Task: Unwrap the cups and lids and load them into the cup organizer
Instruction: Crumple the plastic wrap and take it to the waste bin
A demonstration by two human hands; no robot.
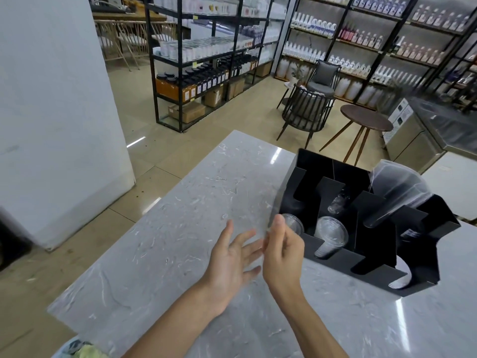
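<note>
A: Noting positions. Both hands are hovering low centre of the frame, over the grey marbled stone counter (160,228). Left hand (232,257) is spread wide, palm up, fingers fanned, gripping nothing.

B: And the right hand (282,250)?

A: Curled loosely, thumb up. Something thin and clear seems to be rising from it toward the organizer's near corner, possibly plastic wrap, but it is too faint to call. I cannot tell whether it is pinching anything.

B: Where is the stock sitting?

A: In the black slotted plastic cup organizer (335,262), right of centre on the counter. A clear domed plastic lid (331,232) is lying in a front bay, a second clear lid (294,223) is showing in the bay to its left, just behind the right thumb. A small clear cup (338,202) is lying in a slot behind. A tall stack of clear plastic cups (397,192) is leaning in a bay at the right, rims pointing to the upper right.

B: Judgement on the step?

A: Looks like loading is well along and wrap is being dealt with. If film is in the right hand, the left ought to be gathering it into a ball so it is not drifting back over the bays.

B: Anything to watch?

A: Static cling. Clear film is hard to see against the counter, so checking the hands are free before reaching for more stock.
</note>
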